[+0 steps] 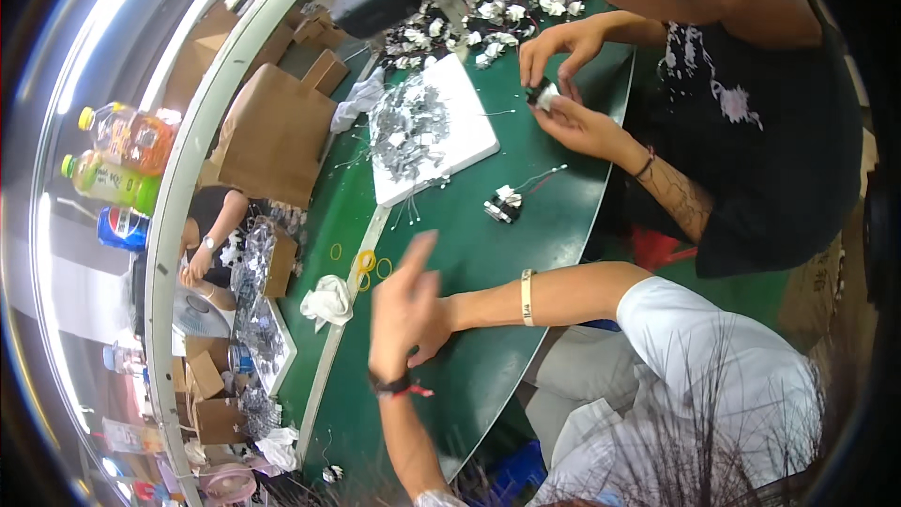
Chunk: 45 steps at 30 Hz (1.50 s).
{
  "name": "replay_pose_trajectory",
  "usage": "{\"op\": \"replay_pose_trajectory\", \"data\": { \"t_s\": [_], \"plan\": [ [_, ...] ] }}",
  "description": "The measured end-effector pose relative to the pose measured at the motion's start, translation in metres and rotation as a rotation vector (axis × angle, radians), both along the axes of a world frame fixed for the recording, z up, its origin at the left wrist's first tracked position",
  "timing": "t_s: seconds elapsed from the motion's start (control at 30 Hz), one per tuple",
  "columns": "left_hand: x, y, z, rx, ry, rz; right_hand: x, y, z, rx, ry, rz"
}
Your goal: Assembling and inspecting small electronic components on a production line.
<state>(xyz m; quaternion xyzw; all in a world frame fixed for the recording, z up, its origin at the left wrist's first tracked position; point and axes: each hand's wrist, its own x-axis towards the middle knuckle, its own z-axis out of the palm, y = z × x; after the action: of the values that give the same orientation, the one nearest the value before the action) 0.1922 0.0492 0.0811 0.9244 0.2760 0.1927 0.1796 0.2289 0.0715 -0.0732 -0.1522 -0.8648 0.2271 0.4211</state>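
My left hand [402, 310], with a dark wristband and red string at its wrist, is raised above the green table [469, 272]. Its fingers are stretched out, slightly smeared, and I see nothing held in them. Close against it is my right hand [437, 330], wearing a cream wristband; its fingers are largely hidden behind the left. Several yellow rubber bands [366, 261] and a crumpled white cloth [328, 302] lie left of my hands. Farther off on the table sits a small black-and-white part with wires [504, 204].
Beyond lies a white foam tray [481, 136] heaped with silvery pieces, and a pile of wired parts [479, 23]. At the right a co-worker's hands [572, 113] hold a small black-and-white part. A pale frame bar [192, 122], bottles [117, 183] and cardboard boxes [272, 136] stand leftward.
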Motion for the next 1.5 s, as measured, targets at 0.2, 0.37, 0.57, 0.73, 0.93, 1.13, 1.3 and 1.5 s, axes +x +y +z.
{"op": "replay_pose_trajectory", "data": {
  "t_s": [0.2, 0.37, 0.57, 0.73, 0.93, 1.13, 1.3, 1.5],
  "plan": [
    [0.086, 0.031, -0.021, 0.142, 0.284, -0.21, -0.006, 0.002, 0.015, 0.274, 0.032, -0.106],
    [0.126, 0.055, -0.028, -0.11, 0.068, -0.501, -0.012, 0.024, -0.031, 0.291, -0.062, -0.294],
    [0.123, 0.056, -0.043, -0.161, 0.137, -0.506, 0.009, 0.01, 0.012, 0.009, -0.16, -0.088],
    [0.092, 0.043, -0.029, -0.34, -0.135, -0.323, 0.005, 0.005, 0.007, 0.232, -0.118, -0.197],
    [-0.008, 0.019, -0.011, -0.783, -0.653, -0.037, 0.022, -0.007, 0.028, -0.001, -0.1, 0.018],
    [-0.097, 0.001, -0.066, -0.564, -0.946, 0.266, 0.026, 0.004, 0.029, 0.043, -0.11, -0.071],
    [-0.145, -0.002, -0.103, -0.535, -1.101, 0.468, 0.034, -0.007, 0.048, 0.001, -0.109, -0.372],
    [-0.136, -0.019, -0.102, -0.526, -1.069, 0.542, 0.021, -0.037, 0.071, -0.264, 0.214, -0.22]
  ]
}}
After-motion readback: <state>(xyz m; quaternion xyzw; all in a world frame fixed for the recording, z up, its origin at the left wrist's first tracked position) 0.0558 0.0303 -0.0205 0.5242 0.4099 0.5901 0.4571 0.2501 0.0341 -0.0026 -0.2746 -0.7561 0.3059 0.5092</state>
